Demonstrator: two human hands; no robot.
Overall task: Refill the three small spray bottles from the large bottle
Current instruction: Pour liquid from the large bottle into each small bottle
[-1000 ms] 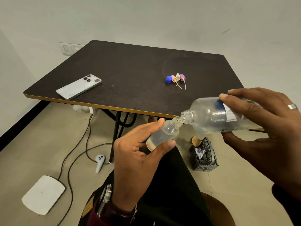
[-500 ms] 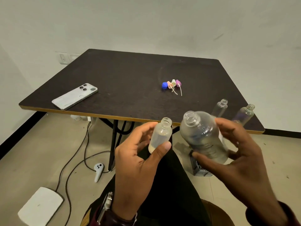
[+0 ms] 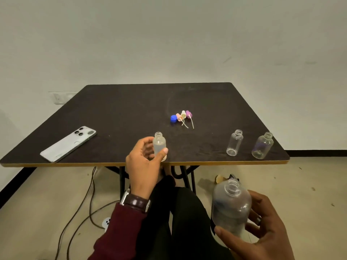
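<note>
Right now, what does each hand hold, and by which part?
Left hand grips a small bottle around its body; right hand holds the large bottle around its lower body.

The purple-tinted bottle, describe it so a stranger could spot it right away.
Start at the dark table and go to its near right corner. Two uncapped small bottles stand there; the purple-tinted bottle is nearest the corner, right of the clear bottle.

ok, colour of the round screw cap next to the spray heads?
Blue cap, clearest in the head view.
</note>
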